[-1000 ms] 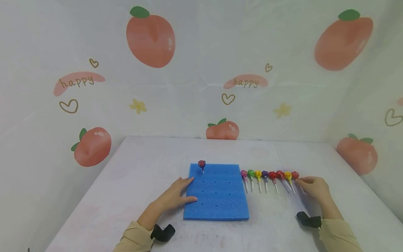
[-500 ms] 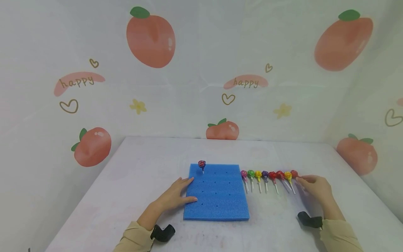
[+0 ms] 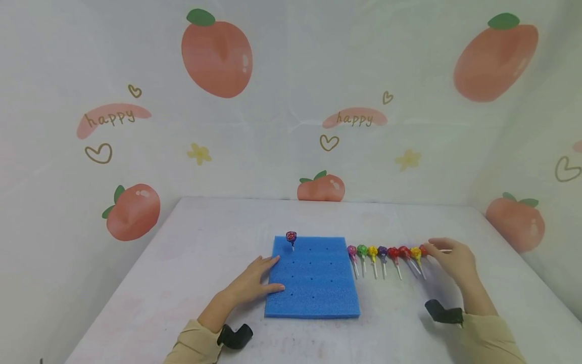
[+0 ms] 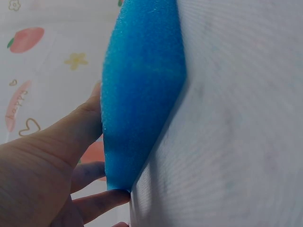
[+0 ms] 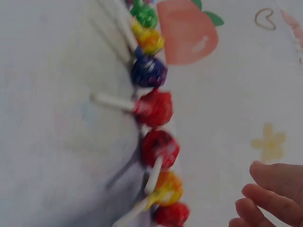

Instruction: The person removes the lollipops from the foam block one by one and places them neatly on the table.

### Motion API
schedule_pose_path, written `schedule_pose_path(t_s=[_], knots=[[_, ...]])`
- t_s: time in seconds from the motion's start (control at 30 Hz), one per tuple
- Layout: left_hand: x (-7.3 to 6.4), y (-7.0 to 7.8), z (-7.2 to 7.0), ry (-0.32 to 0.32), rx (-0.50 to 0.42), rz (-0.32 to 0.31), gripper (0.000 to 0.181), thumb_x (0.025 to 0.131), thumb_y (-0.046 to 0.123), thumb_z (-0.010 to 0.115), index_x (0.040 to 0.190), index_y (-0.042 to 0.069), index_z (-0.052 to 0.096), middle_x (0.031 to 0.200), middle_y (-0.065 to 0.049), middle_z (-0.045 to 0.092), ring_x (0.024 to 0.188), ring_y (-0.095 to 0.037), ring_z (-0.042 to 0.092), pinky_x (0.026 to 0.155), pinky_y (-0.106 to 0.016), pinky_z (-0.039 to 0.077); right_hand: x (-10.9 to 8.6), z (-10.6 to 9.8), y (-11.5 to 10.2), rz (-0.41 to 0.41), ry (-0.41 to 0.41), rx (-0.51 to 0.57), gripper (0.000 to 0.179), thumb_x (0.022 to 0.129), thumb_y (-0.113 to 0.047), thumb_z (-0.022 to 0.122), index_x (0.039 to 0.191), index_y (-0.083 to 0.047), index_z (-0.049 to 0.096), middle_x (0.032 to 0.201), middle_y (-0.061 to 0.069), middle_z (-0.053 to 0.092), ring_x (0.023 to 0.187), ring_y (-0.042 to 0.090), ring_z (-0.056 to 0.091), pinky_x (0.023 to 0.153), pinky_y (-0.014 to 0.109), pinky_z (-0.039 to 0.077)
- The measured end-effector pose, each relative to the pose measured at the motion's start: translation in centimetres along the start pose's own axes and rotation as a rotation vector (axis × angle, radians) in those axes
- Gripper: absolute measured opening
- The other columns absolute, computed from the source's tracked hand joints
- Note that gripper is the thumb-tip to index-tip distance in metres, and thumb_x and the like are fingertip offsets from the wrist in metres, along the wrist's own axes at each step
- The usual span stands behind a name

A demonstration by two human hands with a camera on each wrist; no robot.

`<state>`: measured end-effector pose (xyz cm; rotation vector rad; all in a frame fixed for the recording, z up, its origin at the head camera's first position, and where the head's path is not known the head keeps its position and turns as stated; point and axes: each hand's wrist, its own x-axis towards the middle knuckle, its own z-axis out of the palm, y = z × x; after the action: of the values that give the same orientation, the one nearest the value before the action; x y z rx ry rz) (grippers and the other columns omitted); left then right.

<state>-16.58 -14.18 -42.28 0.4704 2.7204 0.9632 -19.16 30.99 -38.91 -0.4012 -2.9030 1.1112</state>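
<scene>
A blue foam block (image 3: 334, 298) with rows of small holes lies on the table. My left hand (image 3: 247, 283) rests along its left edge, fingers straight and spread; in the left wrist view the fingers (image 4: 102, 201) touch the block's side. One dark red lollipop (image 3: 291, 236) stands upright at the block's back left. To the right lies a row of wrapped lollipops, ending with a red lollipop (image 5: 173, 214) beside a yellow lollipop (image 5: 165, 189). My right hand (image 3: 454, 260) is over that end lollipop, its fingers loosely bent with nothing seen between them.
Along the row lie a pink lollipop (image 3: 352, 250), a green lollipop (image 3: 362, 251) and a purple lollipop (image 3: 383, 251), among others, sticks pointing toward me. The white table (image 3: 191, 283) meets a fruit-printed backdrop (image 3: 254, 131) behind. Black wrist cameras hang below both wrists.
My right hand has risen and moved slightly back, with its fingers off the end red lollipop, which has shifted a little left toward the yellow one. My left hand has stayed put.
</scene>
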Motion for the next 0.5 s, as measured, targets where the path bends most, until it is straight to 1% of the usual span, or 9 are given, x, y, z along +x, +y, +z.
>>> schedule_pose_path(t_s=[0.13,0.33,0.5], knots=[[0.0,0.0,0.0,-0.001,-0.004,-0.003,0.076,0.084,0.041,0.066,0.144,0.007,0.034,0.149,-0.021,0.034,0.143,-0.042,0.017,0.112,-0.062,0.02,-0.4,0.4,-1.9,-0.086,0.013,-0.006,0.057,0.095,-0.044,0.047,0.126,0.003,0.052,0.129,0.031,0.049,0.111,0.045,0.05,0.087,0.053,0.05],[0.0,-0.1,0.1,0.004,0.001,-0.004,0.076,0.084,0.042,0.066,0.144,0.008,0.035,0.149,-0.02,0.034,0.142,-0.042,0.017,0.111,-0.062,0.02,-1.0,1.5,-4.5,-0.201,0.001,-0.003,0.05,0.094,-0.039,0.052,0.122,0.003,0.056,0.122,0.029,0.055,0.106,0.042,0.055,0.084,0.048,0.054],[0.0,-0.2,0.2,0.008,0.003,-0.001,0.076,0.083,0.042,0.066,0.144,0.008,0.035,0.149,-0.021,0.034,0.142,-0.042,0.018,0.111,-0.062,0.021,-1.3,2.9,-6.4,-0.257,-0.006,0.004,0.046,0.093,-0.037,0.055,0.12,0.0,0.059,0.117,0.026,0.06,0.098,0.035,0.06,0.076,0.038,0.057]])
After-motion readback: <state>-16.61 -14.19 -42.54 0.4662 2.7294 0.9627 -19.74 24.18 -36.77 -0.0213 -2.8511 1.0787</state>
